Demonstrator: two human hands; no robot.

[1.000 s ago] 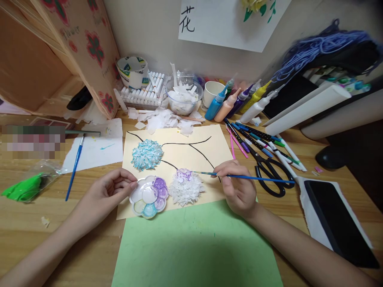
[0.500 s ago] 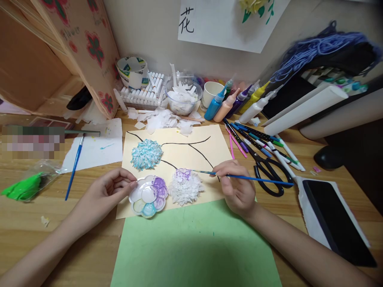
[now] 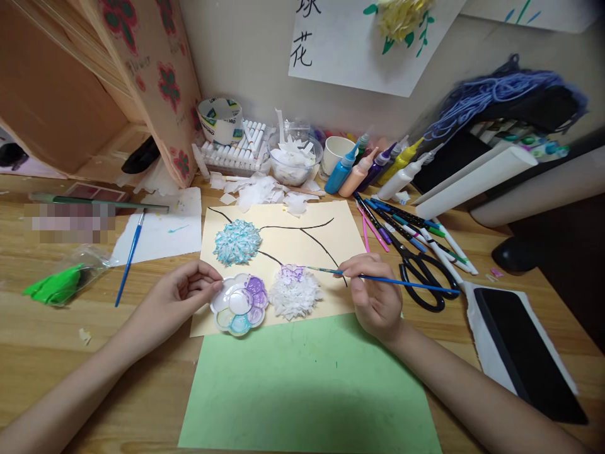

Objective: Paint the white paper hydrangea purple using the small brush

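Between the thumb and fingers of my left hand (image 3: 189, 293) is the edge of a white flower-shaped paint palette (image 3: 230, 287), with purple, blue and yellowish paint in its wells. My right hand (image 3: 375, 293) grips a blue paintbrush (image 3: 401, 282), its tip at the purple upper part of a white paper flower (image 3: 295, 299). That flower lies on a cream sheet (image 3: 283, 246) with black branch lines. A blue-tipped paper flower (image 3: 237, 242) sits further up the same sheet. Under its lower edge spreads a green sheet (image 3: 307, 391).
Black scissors (image 3: 428, 284), scattered pens (image 3: 416, 221) and a black phone (image 3: 524, 353) lie to the right. Behind stand a bowl of paper scraps (image 3: 293, 161) and paint bottles (image 3: 343, 169). A second brush (image 3: 130, 258) and a green bag (image 3: 59, 284) lie left.
The whole view has shifted slightly. Both hands keep their holds, and the brush tip stays at the purple part of the white flower.
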